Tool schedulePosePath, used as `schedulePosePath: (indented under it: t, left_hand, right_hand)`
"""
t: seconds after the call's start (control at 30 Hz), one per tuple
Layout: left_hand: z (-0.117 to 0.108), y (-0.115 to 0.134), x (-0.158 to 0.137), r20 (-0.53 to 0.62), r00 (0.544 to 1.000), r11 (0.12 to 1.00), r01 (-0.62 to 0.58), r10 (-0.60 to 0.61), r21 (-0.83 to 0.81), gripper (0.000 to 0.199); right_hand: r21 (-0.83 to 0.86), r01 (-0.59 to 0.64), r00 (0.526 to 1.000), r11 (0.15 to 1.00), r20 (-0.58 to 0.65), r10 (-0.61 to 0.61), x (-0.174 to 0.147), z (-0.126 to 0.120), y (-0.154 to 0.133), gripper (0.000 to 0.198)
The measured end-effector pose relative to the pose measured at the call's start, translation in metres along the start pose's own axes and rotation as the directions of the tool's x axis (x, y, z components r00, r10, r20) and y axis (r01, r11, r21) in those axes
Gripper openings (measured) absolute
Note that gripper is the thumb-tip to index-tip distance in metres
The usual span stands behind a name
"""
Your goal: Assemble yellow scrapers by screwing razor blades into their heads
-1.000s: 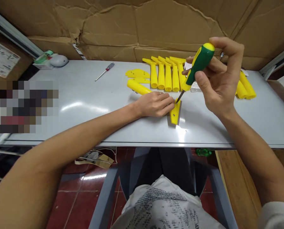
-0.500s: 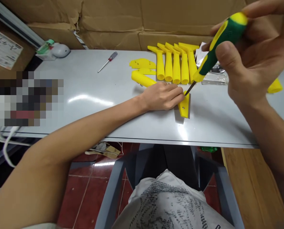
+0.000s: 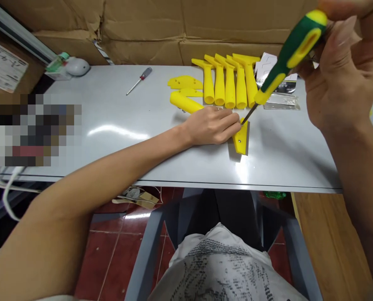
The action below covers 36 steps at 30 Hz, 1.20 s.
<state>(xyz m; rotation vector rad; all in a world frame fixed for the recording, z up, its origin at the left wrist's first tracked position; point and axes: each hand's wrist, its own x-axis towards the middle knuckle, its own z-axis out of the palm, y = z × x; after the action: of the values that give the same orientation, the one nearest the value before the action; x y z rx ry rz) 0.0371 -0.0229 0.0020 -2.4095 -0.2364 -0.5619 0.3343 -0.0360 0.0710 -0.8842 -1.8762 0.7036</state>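
Observation:
My left hand (image 3: 209, 126) lies on the table, closed over a yellow scraper (image 3: 242, 138). The scraper's handle comes out to the left of the hand, and its flat head with a screw and a thin metal edge shows to the right. At the upper right, my right hand (image 3: 338, 79) has its fingers round the butt of a green-and-yellow screwdriver (image 3: 286, 60). The screwdriver slants down to the left, its tip at the scraper's head beside my left fingertips. The tip's exact seat is too small to make out.
Several yellow scraper handles (image 3: 230, 85) stand in a row at the back. Flat yellow plates (image 3: 186, 82) lie left of them. Packaged blades (image 3: 280, 100) are at the right. A smaller screwdriver (image 3: 139, 80) and a white mouse (image 3: 76, 67) lie farther left on the table (image 3: 120, 108).
The screwdriver's handle has turned about its axis, and my right hand has shifted its grip, with the thumb moved up towards the butt. My left hand and the scraper stay in place.

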Motion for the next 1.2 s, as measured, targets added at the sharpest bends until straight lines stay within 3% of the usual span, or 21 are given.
schedulePosePath:
  t: [0.17, 0.3, 0.37, 0.47, 0.63, 0.8, 0.93, 1.0, 1.13, 1.2]
  left_hand:
    - [-0.003, 0.0, 0.003, -0.01, 0.999, 0.998, -0.031, 0.031, 0.053, 0.05]
    - [-0.001, 0.001, 0.002, 0.019, 0.999, 0.999, -0.027, 0.026, 0.043, 0.049]
    - [0.0, 0.002, 0.001, -0.009, 1.0, 0.999, -0.027, 0.027, 0.023, 0.045]
    - [0.0, 0.003, 0.001, -0.068, 0.997, 1.0, -0.028, 0.029, 0.01, 0.043]
    - [-0.003, 0.002, 0.002, -0.104, 0.993, 0.996, -0.056, 0.062, 0.064, 0.042]
    - [-0.003, 0.002, 0.002, -0.055, 0.996, 0.994, -0.062, 0.067, 0.089, 0.043]
    - [-0.004, 0.002, 0.002, -0.109, 0.991, 0.985, -0.062, 0.08, 0.16, 0.038]
    - [-0.004, 0.002, 0.003, -0.133, 0.987, 0.981, -0.065, 0.09, 0.181, 0.038]
    - [-0.001, 0.001, 0.002, -0.178, 0.98, 0.984, -0.064, 0.094, 0.165, 0.038]
    - [0.002, 0.001, 0.0, -0.166, 0.983, 0.988, -0.056, 0.079, 0.141, 0.039]
  right_hand:
    - [-0.125, 0.054, 0.996, 0.991, -0.061, -0.062, 0.001, -0.005, 0.003, 0.087]
    - [-0.035, 0.298, 0.912, 0.954, -0.285, -0.295, -0.002, 0.006, -0.004, 0.049]
    - [0.045, 0.368, 0.893, 0.929, -0.295, -0.339, -0.003, 0.011, -0.004, 0.035]
    - [0.005, 0.398, 0.889, 0.917, -0.248, -0.385, 0.001, 0.012, 0.002, 0.044]
    - [-0.086, 0.457, 0.835, 0.885, -0.301, -0.46, 0.004, 0.01, 0.009, 0.053]
    - [-0.042, 0.335, 0.908, 0.941, -0.254, -0.334, -0.002, 0.013, 0.002, 0.056]
    - [0.01, 0.401, 0.877, 0.916, -0.293, -0.381, 0.0, 0.013, 0.002, 0.063]
    - [0.006, 0.389, 0.877, 0.921, -0.308, -0.368, 0.0, 0.013, 0.001, 0.058]
    - [-0.029, 0.382, 0.903, 0.924, -0.2, -0.38, -0.003, 0.013, 0.002, 0.049]
    - [-0.069, 0.419, 0.885, 0.905, -0.191, -0.424, -0.001, 0.013, 0.01, 0.052]
